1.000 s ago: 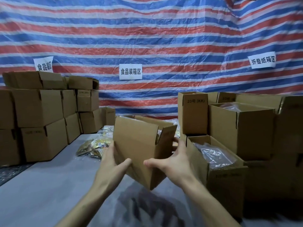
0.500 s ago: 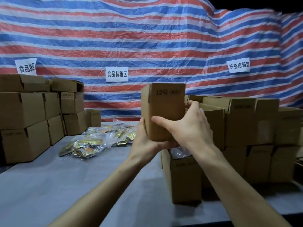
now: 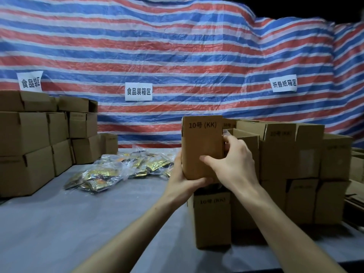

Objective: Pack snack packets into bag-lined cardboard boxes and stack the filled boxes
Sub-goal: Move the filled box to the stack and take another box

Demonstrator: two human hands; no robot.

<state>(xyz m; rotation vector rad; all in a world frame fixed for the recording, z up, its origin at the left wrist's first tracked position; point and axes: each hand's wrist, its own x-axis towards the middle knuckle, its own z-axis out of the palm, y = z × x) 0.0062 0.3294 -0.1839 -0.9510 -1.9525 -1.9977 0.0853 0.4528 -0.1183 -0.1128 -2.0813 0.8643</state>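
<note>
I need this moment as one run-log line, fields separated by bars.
step: stacking | held box: over lower box | left hand: holds its bottom | right hand: grips its side | snack packets: on table

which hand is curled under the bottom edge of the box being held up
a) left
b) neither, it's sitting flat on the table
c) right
A: the left hand curls its fingers under the bottom edge of the held box, while the right hand grips the box's side with its thumb on the front face.
</note>
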